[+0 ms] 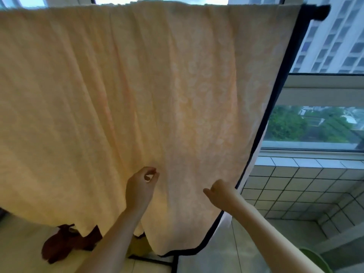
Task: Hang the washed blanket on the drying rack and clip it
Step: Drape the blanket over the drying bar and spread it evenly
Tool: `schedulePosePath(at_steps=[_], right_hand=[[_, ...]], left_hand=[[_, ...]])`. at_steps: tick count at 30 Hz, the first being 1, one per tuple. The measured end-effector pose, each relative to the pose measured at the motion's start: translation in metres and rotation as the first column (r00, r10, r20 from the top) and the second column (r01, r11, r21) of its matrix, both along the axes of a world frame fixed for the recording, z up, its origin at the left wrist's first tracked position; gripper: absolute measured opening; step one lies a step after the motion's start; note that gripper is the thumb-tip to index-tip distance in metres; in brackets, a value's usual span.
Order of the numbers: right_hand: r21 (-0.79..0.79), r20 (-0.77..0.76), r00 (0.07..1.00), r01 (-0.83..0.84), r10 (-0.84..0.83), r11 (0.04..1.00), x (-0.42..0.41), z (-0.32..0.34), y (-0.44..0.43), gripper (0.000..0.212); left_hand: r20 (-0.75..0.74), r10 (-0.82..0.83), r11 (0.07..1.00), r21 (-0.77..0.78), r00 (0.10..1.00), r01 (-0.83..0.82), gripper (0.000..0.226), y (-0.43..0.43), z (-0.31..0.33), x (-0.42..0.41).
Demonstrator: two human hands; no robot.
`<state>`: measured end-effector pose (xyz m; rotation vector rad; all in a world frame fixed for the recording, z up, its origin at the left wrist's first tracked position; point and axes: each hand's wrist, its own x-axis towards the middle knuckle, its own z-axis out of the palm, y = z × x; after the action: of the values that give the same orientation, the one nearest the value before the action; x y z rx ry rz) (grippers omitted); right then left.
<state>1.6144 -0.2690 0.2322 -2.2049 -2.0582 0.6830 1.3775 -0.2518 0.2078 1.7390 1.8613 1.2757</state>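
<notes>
Tiled balcony point(295, 186): blanket point(137, 85) draped; I judge smoothing underway. Left hand point(140, 187) pinched empty, right hand point(220, 194) apparently gripping cloth. Clips next.

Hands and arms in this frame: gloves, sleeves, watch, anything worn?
Nothing worn that shows. The left hand and right hand are bare, no gloves, no rings visible. Both forearms are bare up to the frame edge: no sleeve, watch or band in view. Anything higher up the arms is out of frame.
</notes>
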Motion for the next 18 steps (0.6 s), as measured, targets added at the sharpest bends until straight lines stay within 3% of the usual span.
schedulePosePath(at_steps=[4,7,12,18], right_hand=[[0.279,-0.218,0.970,-0.046,0.110,0.959,-0.052,0.032,0.008,0.039],[0.396,-0.312,0.946,0.045,0.088,0.917,-0.083,0.051,0.018,0.055],[0.436,-0.160,0.982,0.160,-0.099,0.885,-0.120,0.058,0.041,0.069],[0.460,0.072,0.949,0.242,-0.307,0.855,-0.144,0.064,0.061,0.036]], left_hand=[[0.024,0.095,0.988,0.123,0.995,-0.097,0.016,0.006,0.026,-0.042],[0.064,0.194,0.961,0.188,0.979,-0.202,0.017,0.013,0.046,-0.077],[0.031,0.359,0.912,0.202,0.933,-0.357,0.045,0.034,0.060,-0.139],[-0.043,0.408,0.912,-0.021,0.912,-0.409,0.092,0.071,0.059,-0.203]])
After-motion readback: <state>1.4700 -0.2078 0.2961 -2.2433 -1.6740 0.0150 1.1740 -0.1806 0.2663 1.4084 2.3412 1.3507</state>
